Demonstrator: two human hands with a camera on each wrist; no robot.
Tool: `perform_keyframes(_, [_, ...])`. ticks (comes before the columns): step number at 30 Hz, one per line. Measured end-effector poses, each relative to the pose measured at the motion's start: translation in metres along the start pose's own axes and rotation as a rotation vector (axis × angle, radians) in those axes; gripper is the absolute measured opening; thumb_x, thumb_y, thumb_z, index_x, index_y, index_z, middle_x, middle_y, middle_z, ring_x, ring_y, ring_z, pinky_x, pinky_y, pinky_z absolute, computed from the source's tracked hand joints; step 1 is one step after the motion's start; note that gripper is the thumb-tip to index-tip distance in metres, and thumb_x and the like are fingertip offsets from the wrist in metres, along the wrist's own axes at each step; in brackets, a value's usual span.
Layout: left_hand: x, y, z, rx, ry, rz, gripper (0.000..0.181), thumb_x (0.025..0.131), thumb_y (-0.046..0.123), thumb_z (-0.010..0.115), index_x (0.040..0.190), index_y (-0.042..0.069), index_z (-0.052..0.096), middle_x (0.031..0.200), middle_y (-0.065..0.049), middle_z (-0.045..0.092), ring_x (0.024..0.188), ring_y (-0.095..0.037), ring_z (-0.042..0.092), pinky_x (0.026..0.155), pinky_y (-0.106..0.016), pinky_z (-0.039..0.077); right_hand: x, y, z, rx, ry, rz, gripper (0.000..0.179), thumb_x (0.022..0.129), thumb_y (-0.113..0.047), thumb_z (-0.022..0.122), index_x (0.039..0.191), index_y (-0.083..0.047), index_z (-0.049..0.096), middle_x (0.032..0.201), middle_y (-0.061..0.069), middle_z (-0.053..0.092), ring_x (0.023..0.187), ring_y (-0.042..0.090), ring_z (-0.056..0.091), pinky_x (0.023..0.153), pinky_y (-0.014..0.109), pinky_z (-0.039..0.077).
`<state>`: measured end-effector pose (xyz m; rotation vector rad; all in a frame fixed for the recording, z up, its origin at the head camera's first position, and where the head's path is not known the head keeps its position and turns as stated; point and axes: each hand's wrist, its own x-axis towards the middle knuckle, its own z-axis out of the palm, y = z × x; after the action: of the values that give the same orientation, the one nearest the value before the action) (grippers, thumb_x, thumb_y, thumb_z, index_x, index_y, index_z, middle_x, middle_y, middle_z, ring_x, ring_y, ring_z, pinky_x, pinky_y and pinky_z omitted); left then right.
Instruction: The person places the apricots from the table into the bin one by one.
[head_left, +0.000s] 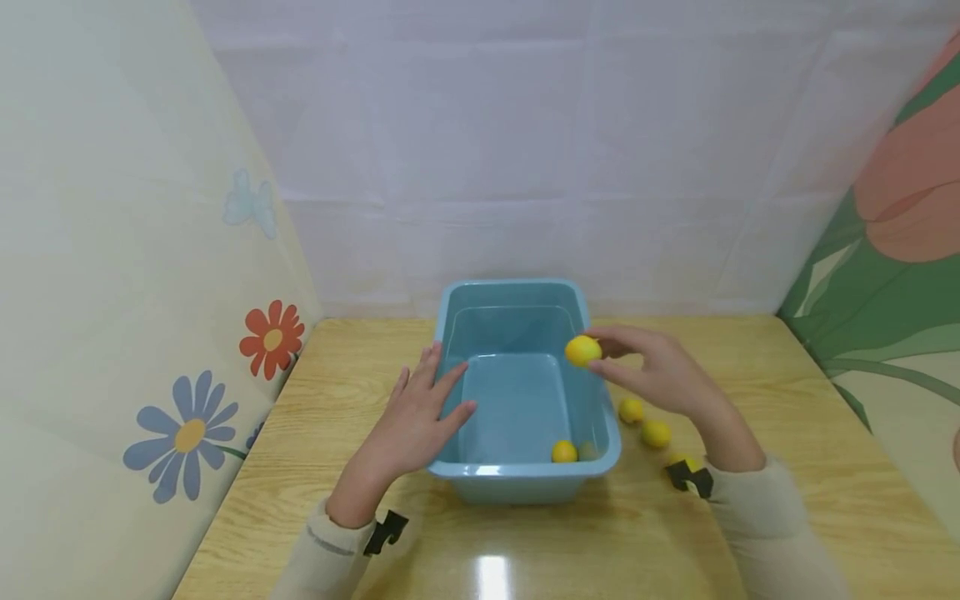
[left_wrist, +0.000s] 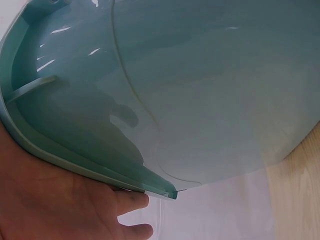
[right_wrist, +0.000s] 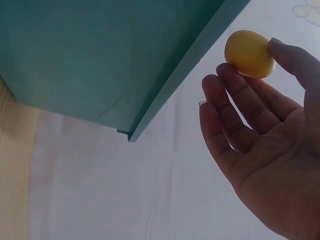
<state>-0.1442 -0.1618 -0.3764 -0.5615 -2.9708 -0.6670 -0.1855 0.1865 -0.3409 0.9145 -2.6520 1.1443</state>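
1 yellow fruit (head_left: 582,352) is pinched between the thumb and fingers of the right hand (head_left: 660,371), near the right rim of the blue tub (head_left: 517,471); whether it is fully over the opening is hard to tell. The left hand (head_left: 416,425) lies at the left rim, fingers extended, clasping nothing. Best to bring the fruit inside the wall and lower it before releasing, since it would probably roll. 1 loose fruit (head_left: 564,452) sits in the tub; 3 other fruits (head_left: 656,433) lie on the counter (head_left: 352,392).
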Motion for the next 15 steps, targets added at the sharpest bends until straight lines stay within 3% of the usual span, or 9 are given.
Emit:
perform_keyframes(6, [0.0004,0.0001,0.0,-0.006,-0.001,-0.01,0.064,0.105,0.05,0.048,0.157,0.015,0.039,0.17,-0.017,0.004,0.157,-0.033,0.001,0.122,-0.062,0.004,0.0058,-0.0022,0.0061,0.03,-0.032,-0.018,0.04,0.098,-0.026,0.07,0.136,-0.016,0.064,0.126,-0.002,0.069,0.107,0.016,0.066,0.093,0.049,0.053])
perform_keyframes(15, [-0.0001,0.0008,-0.0001,-0.001,0.003,-0.01,0.064,0.105,0.049,0.048,0.157,0.015,0.039,0.17,-0.017,0.005,0.156,-0.033,0.001,0.122,-0.062,0.004,0.007,0.0025,0.0074,0.025,-0.043,-0.017,0.042,0.097,-0.024,0.071,0.138,-0.015,0.062,0.109,-0.002,0.073,0.104,0.014,0.066,0.092,0.047,0.054])
